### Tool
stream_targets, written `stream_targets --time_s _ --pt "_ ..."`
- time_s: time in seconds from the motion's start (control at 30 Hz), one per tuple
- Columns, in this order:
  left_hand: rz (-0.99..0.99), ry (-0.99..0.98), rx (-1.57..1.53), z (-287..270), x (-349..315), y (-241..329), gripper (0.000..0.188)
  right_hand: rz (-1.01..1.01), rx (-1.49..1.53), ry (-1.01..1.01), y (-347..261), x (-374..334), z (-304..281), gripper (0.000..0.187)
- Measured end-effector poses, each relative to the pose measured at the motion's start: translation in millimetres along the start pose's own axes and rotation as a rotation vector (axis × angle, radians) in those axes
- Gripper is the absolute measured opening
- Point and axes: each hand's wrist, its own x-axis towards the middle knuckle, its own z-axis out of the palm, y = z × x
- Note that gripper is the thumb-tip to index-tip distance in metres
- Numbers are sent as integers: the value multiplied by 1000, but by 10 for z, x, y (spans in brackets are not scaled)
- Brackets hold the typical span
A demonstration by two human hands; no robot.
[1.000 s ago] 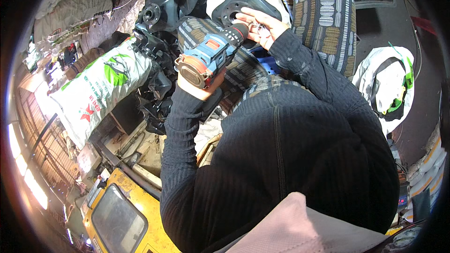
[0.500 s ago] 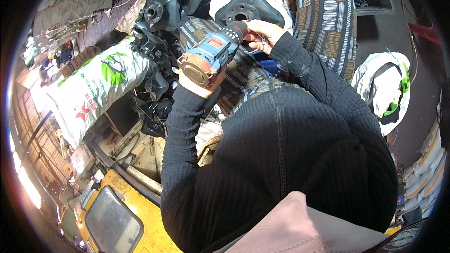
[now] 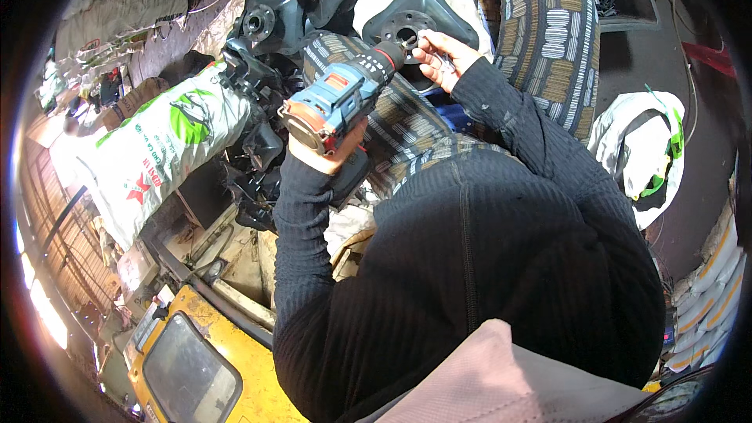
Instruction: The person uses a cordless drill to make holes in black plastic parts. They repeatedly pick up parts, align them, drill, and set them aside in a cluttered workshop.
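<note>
While gripped: drill [image 3: 345, 98], left hand [image 3: 325, 153], nose @ plate [image 3: 415, 23].

Left of the hands lies a white sack [image 3: 153, 158] with green and red print, leaning against a heap of dark metal castings [image 3: 270, 27]. Beyond the hands, to the right, hangs a striped woven cloth [image 3: 548, 39] in brown and white. Well to the right of the hands sits a white bag [image 3: 638, 153] with green straps. Below and left of the hands stands a yellow machine [image 3: 196, 364] with a dark window.
</note>
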Motion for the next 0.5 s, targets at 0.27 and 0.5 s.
stream_targets --time_s 0.27,0.5 --pt "-41 -83 62 36 -4 -3 26 -2 10 -26 14 16 -4 17" --pt "28 -141 148 0 74 37 21 14 38 -60 31 96 -102 15"
